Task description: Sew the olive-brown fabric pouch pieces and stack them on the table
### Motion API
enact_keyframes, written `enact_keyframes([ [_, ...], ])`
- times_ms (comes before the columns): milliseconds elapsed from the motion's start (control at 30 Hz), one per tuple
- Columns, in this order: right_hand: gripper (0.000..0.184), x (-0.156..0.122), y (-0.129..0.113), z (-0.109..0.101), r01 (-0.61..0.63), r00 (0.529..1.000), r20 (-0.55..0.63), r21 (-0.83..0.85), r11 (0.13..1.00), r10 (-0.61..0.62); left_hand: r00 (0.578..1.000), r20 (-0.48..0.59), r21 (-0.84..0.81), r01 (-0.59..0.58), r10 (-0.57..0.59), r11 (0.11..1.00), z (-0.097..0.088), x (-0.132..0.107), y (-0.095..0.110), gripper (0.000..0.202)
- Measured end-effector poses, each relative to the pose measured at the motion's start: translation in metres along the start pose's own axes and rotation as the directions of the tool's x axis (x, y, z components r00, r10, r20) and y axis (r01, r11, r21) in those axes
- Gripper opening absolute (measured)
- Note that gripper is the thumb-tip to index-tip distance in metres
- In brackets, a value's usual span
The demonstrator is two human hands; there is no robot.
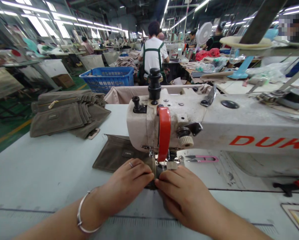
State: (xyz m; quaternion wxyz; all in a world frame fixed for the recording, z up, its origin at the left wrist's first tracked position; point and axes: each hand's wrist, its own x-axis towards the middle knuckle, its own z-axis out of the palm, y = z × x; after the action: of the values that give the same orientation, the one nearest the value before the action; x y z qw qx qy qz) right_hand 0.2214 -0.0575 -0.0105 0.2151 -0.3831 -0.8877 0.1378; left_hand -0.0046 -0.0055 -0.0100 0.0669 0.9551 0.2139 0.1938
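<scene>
Brown labelled fabric (113, 153), machine (214, 116) reading "DUK" (266, 142)

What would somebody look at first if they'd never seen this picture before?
Probably the big white sewing machine on the right, with a bright red part on its near side. Just below that, the left hand and right hand come close together at some brown cloth. Farther back, left of the machine, a blue basket stands out.
</scene>
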Motion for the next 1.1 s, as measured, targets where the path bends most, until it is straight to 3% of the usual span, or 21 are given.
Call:
enact_keyframes([
  [133, 0.029, 0.002, -0.001, 0.0, -0.018, 0.999, 0.03, 0.002, 1.0, 0.018, 0.999, -0.039, -0.029, 0.007, -0.008, 1.0, -0.001, 0.003, 0.003, 0.02],
  [333, 0.028, 0.002, 0.0, 0.003, -0.015, 1.0, 0.008, -0.007, 1.0, 0.016, 1.0, 0.004, -0.101, -0.019, 0.02, 0.995, -0.001, 0.007, 0.002, 0.024],
  [567, 0.033, 0.001, -0.003, 0.003, -0.015, 1.0, -0.009, 0.029, 0.999, 0.015, 0.999, -0.035, -0.07, -0.033, 0.031, 0.997, 0.0, 0.005, 0.001, 0.02],
  [900, 0.033, 0.005, -0.001, 0.012, -0.05, 0.992, -0.115, -0.02, 0.999, 0.048, 0.999, -0.032, -0.011, -0.035, 0.034, 0.999, 0.007, 0.005, -0.015, 0.017],
  [1100, 0.038, 0.009, 0.006, 0.019, -0.142, 0.988, -0.076, -0.076, 0.987, 0.137, 0.996, -0.08, -0.045, 0.031, -0.034, 0.998, 0.006, 0.014, -0.023, 0.017],
])
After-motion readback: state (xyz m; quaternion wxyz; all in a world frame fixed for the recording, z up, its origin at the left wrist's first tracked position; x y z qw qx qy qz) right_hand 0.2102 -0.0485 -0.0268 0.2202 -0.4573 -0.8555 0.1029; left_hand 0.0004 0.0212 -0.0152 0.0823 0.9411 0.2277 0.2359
